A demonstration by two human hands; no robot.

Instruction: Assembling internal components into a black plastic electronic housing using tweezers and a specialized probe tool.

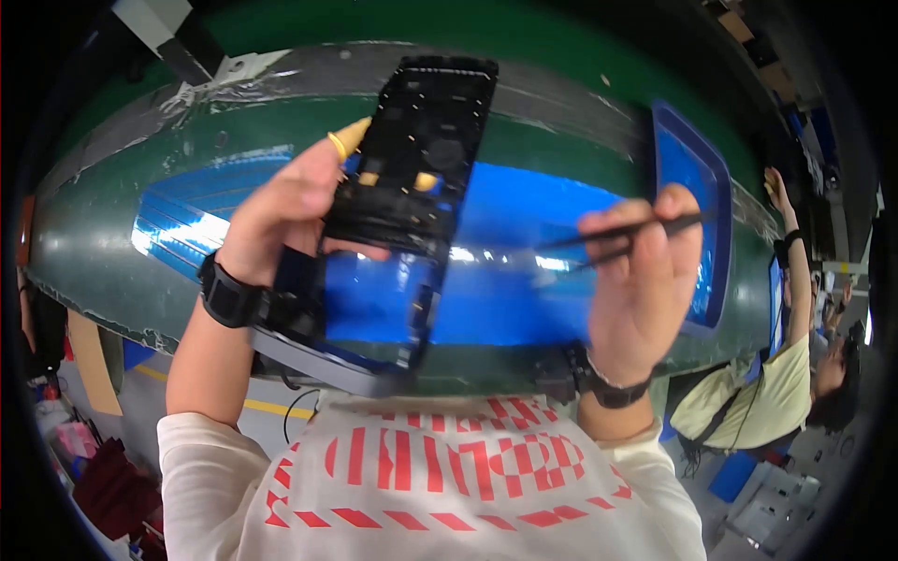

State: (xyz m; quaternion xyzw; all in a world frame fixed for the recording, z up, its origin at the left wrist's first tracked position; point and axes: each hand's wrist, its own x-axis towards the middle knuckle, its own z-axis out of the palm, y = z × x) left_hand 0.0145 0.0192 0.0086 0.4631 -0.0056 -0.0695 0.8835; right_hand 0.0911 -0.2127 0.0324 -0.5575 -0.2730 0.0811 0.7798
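First, the left hand point(281, 210) grips a black device frame point(412, 159); then, between and below the separated hands, lies a blue mat point(524, 309); next, the right hand point(647, 290) pinches blurred dark tweezers point(625, 230), a blue tray point(722, 215) just right of it.

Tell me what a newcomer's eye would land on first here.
Probably the long black frame, held by the left hand, whose fingertip wears a yellow cover, over the bright blue mat at the centre. Next come the black tweezers in the right hand, their tips pointing left. Beyond that hand, at right, sits a blue tray.
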